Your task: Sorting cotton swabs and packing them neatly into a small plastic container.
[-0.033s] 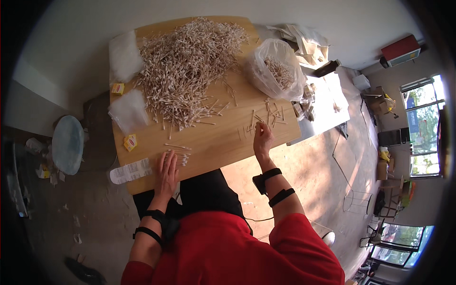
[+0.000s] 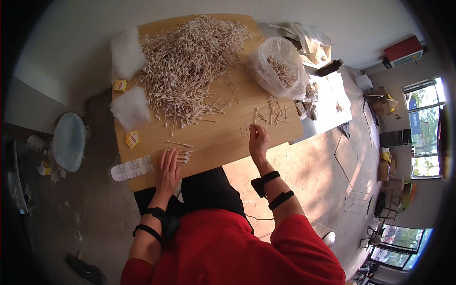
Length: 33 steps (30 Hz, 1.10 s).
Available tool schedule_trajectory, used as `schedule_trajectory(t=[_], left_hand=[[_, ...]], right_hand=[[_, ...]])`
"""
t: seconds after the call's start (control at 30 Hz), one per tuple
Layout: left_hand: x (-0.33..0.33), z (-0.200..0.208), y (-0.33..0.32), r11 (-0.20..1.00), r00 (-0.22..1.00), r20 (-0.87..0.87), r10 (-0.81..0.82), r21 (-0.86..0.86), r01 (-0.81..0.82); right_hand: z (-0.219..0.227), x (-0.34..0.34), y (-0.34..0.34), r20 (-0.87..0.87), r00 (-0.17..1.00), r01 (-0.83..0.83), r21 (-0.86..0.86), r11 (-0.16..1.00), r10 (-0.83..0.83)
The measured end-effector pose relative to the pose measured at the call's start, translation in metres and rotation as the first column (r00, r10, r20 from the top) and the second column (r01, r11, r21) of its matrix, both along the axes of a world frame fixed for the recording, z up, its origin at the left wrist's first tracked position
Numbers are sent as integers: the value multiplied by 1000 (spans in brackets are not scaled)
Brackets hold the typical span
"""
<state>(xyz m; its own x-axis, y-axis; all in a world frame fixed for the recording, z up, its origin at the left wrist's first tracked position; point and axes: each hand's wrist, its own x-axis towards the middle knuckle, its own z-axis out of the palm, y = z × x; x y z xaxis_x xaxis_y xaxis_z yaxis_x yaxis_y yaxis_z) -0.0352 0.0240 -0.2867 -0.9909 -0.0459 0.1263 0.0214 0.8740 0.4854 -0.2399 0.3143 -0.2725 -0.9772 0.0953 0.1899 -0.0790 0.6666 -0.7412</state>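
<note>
My left hand (image 2: 167,170) lies flat with its fingers stretched out on the wooden table. Its fingertips are beside a small row of cotton swabs (image 2: 183,156) near the front edge. Farther right, my right hand (image 2: 259,142) has thumb and fingers pinched together just above the tabletop. One cotton swab (image 2: 255,115) ends close to those fingertips; whether anything is in the pinch cannot be made out. Several loose swabs (image 2: 277,113) lie scattered beyond it. A large heap of cotton swabs (image 2: 192,66) covers the back of the table.
A clear plastic bag (image 2: 268,71) holding swabs stands at the back right. Clear plastic sheets or bags (image 2: 130,107), yellow cards (image 2: 132,139) and a white printed slip (image 2: 132,168) lie along the left side. A round blue-grey stool (image 2: 69,142) stands left of the table (image 2: 218,147).
My right hand has shifted slightly left and toward me, with its fingers still pinched. The left hand stays beside the row of swabs. The whole view has moved a little.
</note>
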Motion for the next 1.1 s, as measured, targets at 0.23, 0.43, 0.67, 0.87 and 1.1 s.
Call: schedule_trajectory(t=[0.23,0.43,0.67,0.87,1.1], left_hand=[[-24,20,-9,989,991,-122,56,143,-38],[-41,23,-29,998,998,-58,-7,64,11],[-10,24,-24,985,1000,-18,-17,173,20],[-29,8,-13,986,998,-44,53,160,-45],[-41,9,-1,869,929,-152,338,428,-246]], right_hand=[[8,88,-94,15,889,-458,-30,889,458],[-2,78,-133,-56,847,-521,112,846,529],[-4,94,-136,-108,846,-522,33,852,523],[-16,112,-162,-80,855,-518,-186,835,513],[-15,106,-172,-118,939,-343,-293,893,322]])
